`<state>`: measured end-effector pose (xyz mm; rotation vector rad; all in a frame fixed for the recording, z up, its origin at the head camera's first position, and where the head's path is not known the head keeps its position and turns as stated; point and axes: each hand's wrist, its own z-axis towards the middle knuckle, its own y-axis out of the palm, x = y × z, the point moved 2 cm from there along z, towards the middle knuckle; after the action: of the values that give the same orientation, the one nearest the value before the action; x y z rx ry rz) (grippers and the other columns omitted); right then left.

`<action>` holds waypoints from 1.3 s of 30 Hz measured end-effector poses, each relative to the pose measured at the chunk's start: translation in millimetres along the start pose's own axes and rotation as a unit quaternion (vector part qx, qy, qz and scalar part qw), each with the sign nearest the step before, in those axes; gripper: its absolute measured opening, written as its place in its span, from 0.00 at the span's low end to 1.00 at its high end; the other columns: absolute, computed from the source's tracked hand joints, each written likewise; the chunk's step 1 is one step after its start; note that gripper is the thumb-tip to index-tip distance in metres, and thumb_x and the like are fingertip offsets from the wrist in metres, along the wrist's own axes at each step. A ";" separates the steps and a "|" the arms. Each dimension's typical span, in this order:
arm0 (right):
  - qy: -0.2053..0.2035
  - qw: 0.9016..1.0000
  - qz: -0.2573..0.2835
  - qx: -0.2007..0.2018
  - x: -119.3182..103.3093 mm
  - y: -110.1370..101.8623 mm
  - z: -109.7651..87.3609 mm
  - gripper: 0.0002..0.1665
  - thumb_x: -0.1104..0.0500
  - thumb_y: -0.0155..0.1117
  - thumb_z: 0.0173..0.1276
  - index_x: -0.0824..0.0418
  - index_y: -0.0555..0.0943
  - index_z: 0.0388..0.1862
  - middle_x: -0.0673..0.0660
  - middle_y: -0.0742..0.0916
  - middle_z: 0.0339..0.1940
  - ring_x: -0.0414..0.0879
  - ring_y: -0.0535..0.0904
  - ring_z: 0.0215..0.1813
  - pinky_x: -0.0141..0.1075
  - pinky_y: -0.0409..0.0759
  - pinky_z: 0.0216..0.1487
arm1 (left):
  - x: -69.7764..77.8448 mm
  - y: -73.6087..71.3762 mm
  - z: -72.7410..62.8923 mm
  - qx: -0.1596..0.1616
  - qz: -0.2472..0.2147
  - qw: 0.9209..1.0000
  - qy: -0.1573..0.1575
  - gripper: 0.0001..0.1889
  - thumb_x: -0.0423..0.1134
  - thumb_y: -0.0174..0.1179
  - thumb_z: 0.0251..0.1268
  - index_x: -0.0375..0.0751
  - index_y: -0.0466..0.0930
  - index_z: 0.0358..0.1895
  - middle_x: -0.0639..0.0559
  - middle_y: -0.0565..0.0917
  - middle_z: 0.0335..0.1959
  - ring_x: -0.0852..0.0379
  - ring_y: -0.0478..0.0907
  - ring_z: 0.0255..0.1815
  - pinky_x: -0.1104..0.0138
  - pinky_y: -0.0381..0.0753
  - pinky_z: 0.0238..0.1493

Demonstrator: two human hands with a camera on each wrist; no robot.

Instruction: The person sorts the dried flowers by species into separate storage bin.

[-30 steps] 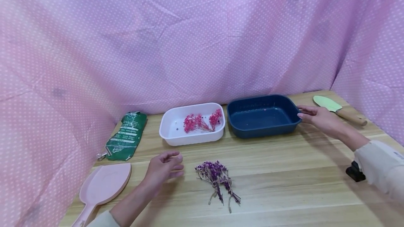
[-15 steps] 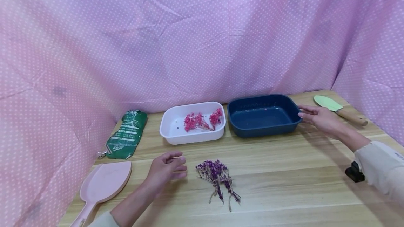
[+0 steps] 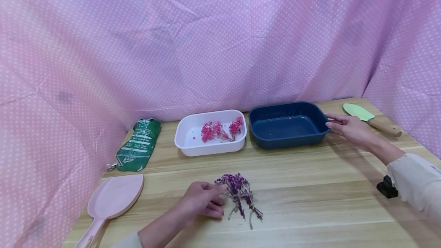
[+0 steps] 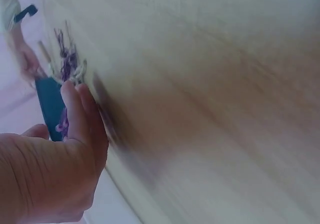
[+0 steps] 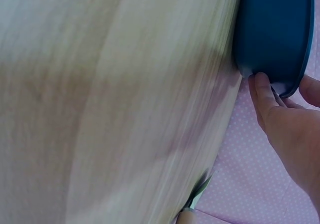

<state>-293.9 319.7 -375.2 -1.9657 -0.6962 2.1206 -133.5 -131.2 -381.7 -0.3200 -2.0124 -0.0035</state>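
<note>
Two bundles of purple dried flowers [image 3: 236, 188], tied with twine, lie on the wooden table. At their left edge is my left hand [image 3: 201, 201], fingers loosely bent and thumb over the blossoms; contact cannot be made out. In the left wrist view, twine and stems [image 4: 67, 63] show beyond the fingers. My right hand [image 3: 353, 131] touches the right end of a dark blue rectangular planter [image 3: 289, 143]. In the right wrist view its fingers [image 5: 265, 91] lie extended against the planter's outer wall. Pink dried flowers [image 3: 217, 131] lie in a white planter [image 3: 210, 150] beside the blue one.
A green trowel [image 3: 358, 112] with a wooden handle lies right of the blue planter. On the left are a green printed bag [image 3: 139, 144] and a pink scoop [image 3: 117, 196]. Polka-dot pink cloth [image 3: 220, 41] hangs behind and at both sides.
My left hand has moved right and toward the near edge, reaching the purple flowers. The right hand has stayed at the blue planter's end.
</note>
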 end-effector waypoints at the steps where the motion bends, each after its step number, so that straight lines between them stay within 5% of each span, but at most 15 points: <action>1: -0.001 1.000 0.002 0.000 0.3 -0.1 0.0 0.37 0.54 0.54 0.75 0.76 0.57 0.71 0.56 0.77 0.58 0.25 0.77 0.45 0.23 0.80 0.47 | 0.1 3.3 1.2 0.002 0.007 1.000 0.001 0.27 0.50 0.64 0.62 0.26 0.73 0.50 0.38 0.83 0.35 0.52 0.84 0.25 0.61 0.87 0.31; 6: 0.001 1.000 -0.004 -0.001 0.2 0.7 0.2 0.37 0.54 0.54 0.75 0.76 0.57 0.72 0.65 0.73 0.62 0.24 0.77 0.45 0.24 0.80 0.47 | 3.5 12.1 10.9 0.040 0.077 0.996 0.034 0.32 0.51 0.68 0.57 0.26 0.70 0.52 0.40 0.82 0.30 0.52 0.82 0.20 0.61 0.86 0.25; 10: 0.002 1.000 -0.007 -0.002 -1.0 1.3 0.4 0.36 0.54 0.53 0.75 0.75 0.56 0.72 0.72 0.69 0.63 0.24 0.77 0.45 0.24 0.80 0.47 | 4.0 12.4 20.4 0.073 0.157 0.982 0.073 0.33 0.48 0.70 0.54 0.27 0.69 0.56 0.44 0.81 0.23 0.52 0.80 0.16 0.62 0.84 0.20; 17: 0.002 1.000 0.013 0.001 -2.0 -1.1 0.2 0.37 0.55 0.55 0.74 0.76 0.57 0.71 0.44 0.80 0.50 0.25 0.78 0.44 0.24 0.81 0.46 | 6.3 18.0 26.8 0.094 0.277 0.949 0.119 0.25 0.43 0.74 0.47 0.33 0.71 0.41 0.47 0.73 0.27 0.52 0.71 0.25 0.64 0.73 0.24; 21: 0.003 1.000 0.016 -0.001 -1.3 -1.8 0.4 0.38 0.54 0.55 0.74 0.76 0.57 0.71 0.41 0.81 0.48 0.25 0.78 0.44 0.24 0.81 0.46 | 6.5 21.2 25.8 0.103 0.306 0.938 0.123 0.23 0.43 0.75 0.45 0.37 0.68 0.31 0.47 0.69 0.29 0.51 0.67 0.28 0.65 0.70 0.25; 26: 0.002 1.000 0.026 -0.004 -0.4 -1.6 0.3 0.38 0.55 0.55 0.74 0.77 0.56 0.71 0.35 0.81 0.44 0.26 0.78 0.44 0.23 0.81 0.46 | 6.2 20.6 22.4 0.101 0.289 0.943 0.130 0.20 0.38 0.75 0.44 0.37 0.68 0.26 0.48 0.71 0.26 0.53 0.69 0.27 0.66 0.72 0.26; 31: 0.002 1.000 0.027 -0.004 -0.6 -1.5 -0.2 0.38 0.55 0.55 0.74 0.77 0.56 0.71 0.35 0.81 0.44 0.26 0.79 0.44 0.23 0.81 0.46 | 7.3 18.7 18.0 0.092 0.220 0.964 0.118 0.17 0.29 0.73 0.44 0.35 0.70 0.29 0.47 0.75 0.25 0.54 0.73 0.26 0.65 0.78 0.26; 39: 0.008 1.000 0.000 -0.006 -1.4 -1.4 0.6 0.37 0.54 0.54 0.75 0.75 0.56 0.72 0.60 0.76 0.60 0.25 0.78 0.45 0.25 0.81 0.47 | 4.3 15.3 18.9 0.073 0.053 0.994 0.068 0.15 0.19 0.63 0.50 0.28 0.69 0.39 0.41 0.80 0.34 0.48 0.83 0.30 0.62 0.87 0.35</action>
<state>-294.6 320.2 -373.3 -1.9877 -0.7075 2.1033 -148.4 -112.8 -388.5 -0.3242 -1.8473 0.1837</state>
